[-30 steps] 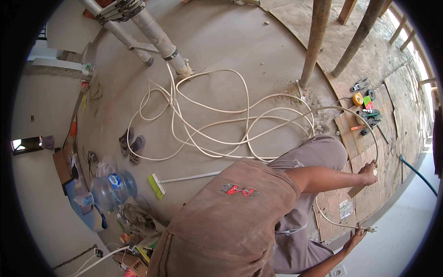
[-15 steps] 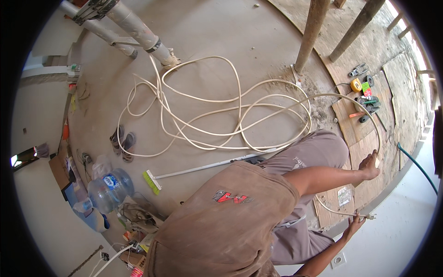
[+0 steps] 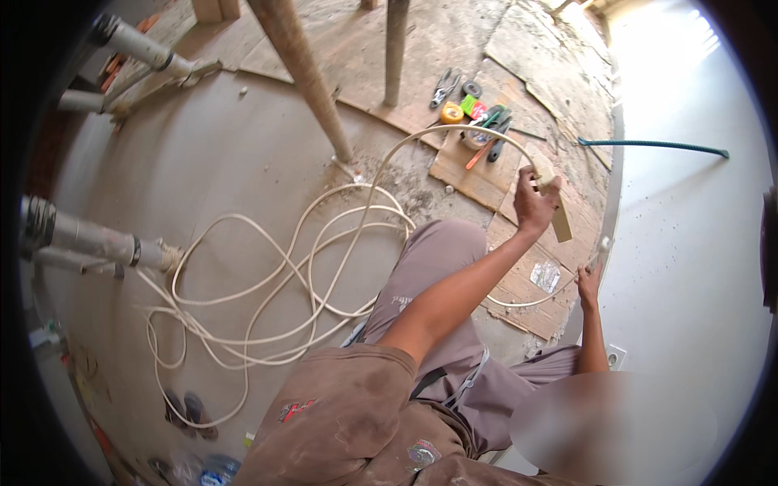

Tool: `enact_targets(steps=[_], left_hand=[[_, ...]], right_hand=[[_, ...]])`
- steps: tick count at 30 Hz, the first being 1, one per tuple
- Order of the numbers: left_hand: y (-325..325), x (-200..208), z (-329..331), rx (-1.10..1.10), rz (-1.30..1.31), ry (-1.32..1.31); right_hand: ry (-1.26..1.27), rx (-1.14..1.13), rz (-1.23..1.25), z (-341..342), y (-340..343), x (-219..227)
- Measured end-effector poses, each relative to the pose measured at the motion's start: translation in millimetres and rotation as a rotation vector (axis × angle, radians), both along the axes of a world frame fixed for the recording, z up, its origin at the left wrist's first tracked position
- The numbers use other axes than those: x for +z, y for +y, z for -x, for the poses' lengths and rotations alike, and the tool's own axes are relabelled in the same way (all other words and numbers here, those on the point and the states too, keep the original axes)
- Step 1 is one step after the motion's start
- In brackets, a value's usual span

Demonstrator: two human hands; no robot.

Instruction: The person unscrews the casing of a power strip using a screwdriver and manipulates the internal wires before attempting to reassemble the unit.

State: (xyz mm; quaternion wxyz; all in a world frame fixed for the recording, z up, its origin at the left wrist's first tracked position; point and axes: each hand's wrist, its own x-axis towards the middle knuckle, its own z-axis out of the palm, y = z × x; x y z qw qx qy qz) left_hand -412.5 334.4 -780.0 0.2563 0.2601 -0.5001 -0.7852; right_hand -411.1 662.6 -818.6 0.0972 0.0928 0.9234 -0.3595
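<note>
My left hand (image 3: pixel 535 202) is closed around the end of a cream electric cable (image 3: pixel 389 166), together with a flat cream block (image 3: pixel 562 220) whose kind I cannot make out. The cable arcs from that hand down to loose coils on the floor. My right hand (image 3: pixel 590 283) is closed on a white plug (image 3: pixel 604 243) near the wall, with a length of cable curving from it toward my left forearm. Both hands are above wooden boards (image 3: pixel 462 174), beyond my bent knee.
Hand tools, including pliers (image 3: pixel 443 87) and a yellow tape measure (image 3: pixel 452 112), lie on the boards. Props (image 3: pixel 308 89) stand beyond the coils. A wall socket (image 3: pixel 616 357) is beside my right forearm. A teal hose (image 3: pixel 652 147) sticks out at the wall. Sandals (image 3: pixel 191 415) lie lower left.
My view has swung to the right, so the boards and wall sit more centrally. My left hand has turned upward with the block showing more; the plug in my right hand now points up.
</note>
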Motion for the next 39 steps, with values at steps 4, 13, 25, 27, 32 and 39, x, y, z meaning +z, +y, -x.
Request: enact_targets(steps=[4, 13, 25, 27, 32, 39], left_hand=[[-2.6, 1.9, 5.0, 0.033, -0.006, -0.056], [-20.7, -37.3, 32.6, 0.038, -0.207, -0.136], [-113.3, -8.7, -40.8, -0.372, -0.679, 0.177], [-128.2, 10.8, -77.8, -0.467, -0.804, 0.056], [-170.0, 29.4, -122.2, -0.319, -0.629, -0.105], [-168.6, 15.7, -100.7, -0.345, -0.736, -0.004]], right_hand=[[0.273, 0.222, -0.13, 54.6, -43.1, 56.8], [0.303, 0.278, -0.206, 114.4, -158.6, 251.7], [-0.139, 0.231, -0.285, 172.7, -88.8, 96.7], [-0.173, 0.209, -0.346, 202.0, -65.4, 55.5], [-0.335, 0.384, -0.471, 240.6, -111.1, -20.5], [-0.02, 1.245, -0.486, 233.5, -236.7, -80.0]])
